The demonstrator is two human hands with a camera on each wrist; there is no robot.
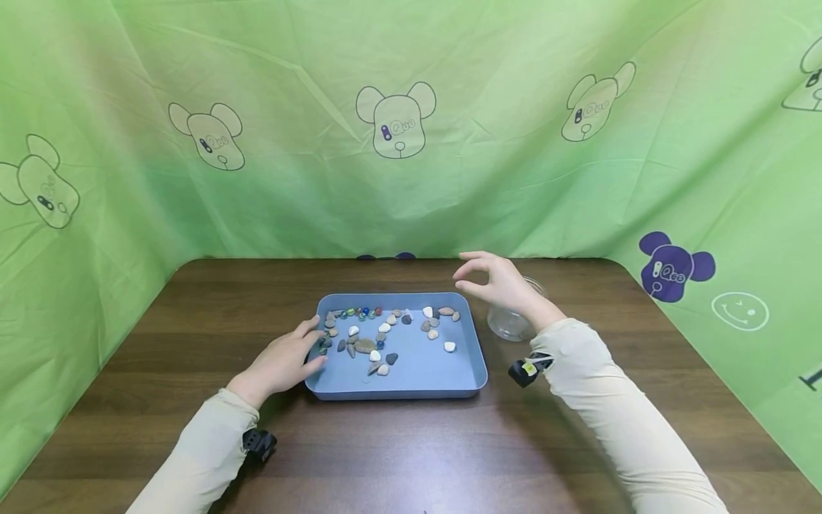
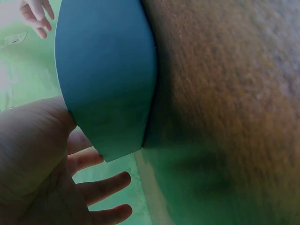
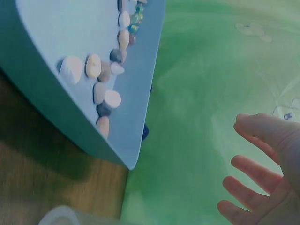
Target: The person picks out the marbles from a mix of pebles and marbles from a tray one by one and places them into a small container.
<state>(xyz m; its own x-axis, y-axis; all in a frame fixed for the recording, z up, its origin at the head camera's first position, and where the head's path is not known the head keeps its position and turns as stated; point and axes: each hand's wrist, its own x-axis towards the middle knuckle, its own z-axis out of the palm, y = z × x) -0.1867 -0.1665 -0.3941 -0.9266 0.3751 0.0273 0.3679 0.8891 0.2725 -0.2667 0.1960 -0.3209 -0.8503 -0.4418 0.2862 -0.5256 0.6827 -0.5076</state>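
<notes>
A blue tray lies on the table, with pebbles and glass marbles scattered over its floor, mostly toward the back and left. My left hand is at the tray's left side, fingers spread and relaxed over the rim. In the left wrist view those fingers extend past the tray's corner. Raised beyond the tray's right back corner is my right hand, its fingers loosely bent and nothing between them. A clear glass jar stands right of the tray, partly hidden behind that hand and wrist.
The brown wooden table extends around the tray. A green cloth with bear-head prints hangs behind the table and along its sides. Black wrist cameras sit on both sleeves.
</notes>
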